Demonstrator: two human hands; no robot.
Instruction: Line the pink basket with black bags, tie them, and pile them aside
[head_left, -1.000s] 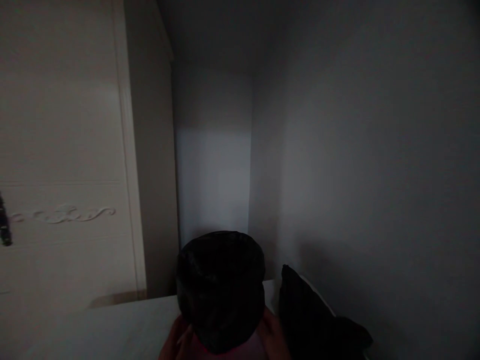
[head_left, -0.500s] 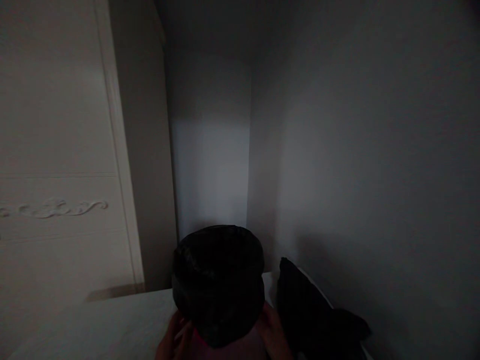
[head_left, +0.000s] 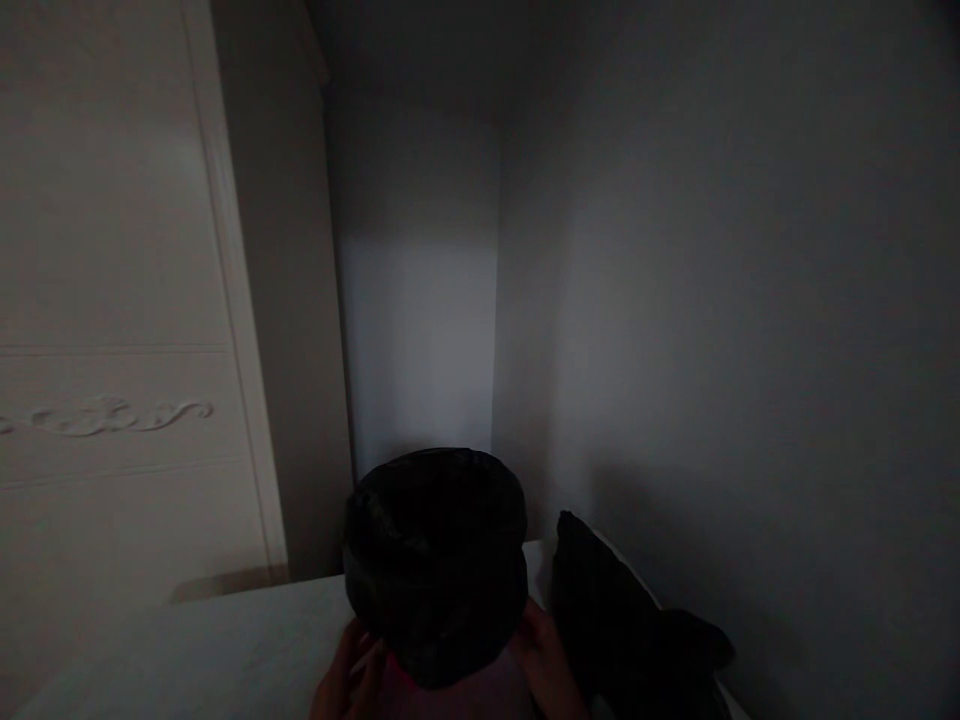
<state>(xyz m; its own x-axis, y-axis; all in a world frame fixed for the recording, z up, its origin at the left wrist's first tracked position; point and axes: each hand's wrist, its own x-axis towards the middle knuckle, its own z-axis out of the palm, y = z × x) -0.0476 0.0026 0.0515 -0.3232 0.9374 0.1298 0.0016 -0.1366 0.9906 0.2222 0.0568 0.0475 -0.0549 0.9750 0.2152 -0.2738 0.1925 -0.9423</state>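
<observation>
Noted at left: pale cabinet [head_left: 112, 250] with scroll relief. With left hand [head_left: 347, 672], fingers curled, gripping lower left of open-mouthed black bag [head_left: 439, 600], bottom centre, over pink object [head_left: 461, 697]; with right hand [head_left: 547, 658], gripping lower right. Beyond: dark cushion [head_left: 607, 610] beside grey wall [head_left: 712, 300].

Two hands [head_left: 346, 675] [head_left: 546, 662], one black liner [head_left: 439, 610] — one pink container [head_left: 457, 697].

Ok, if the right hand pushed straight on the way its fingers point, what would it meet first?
Likely the overhanging side of the black liner, right at the fingertips of the right hand; too dark to judge any gap.
</observation>
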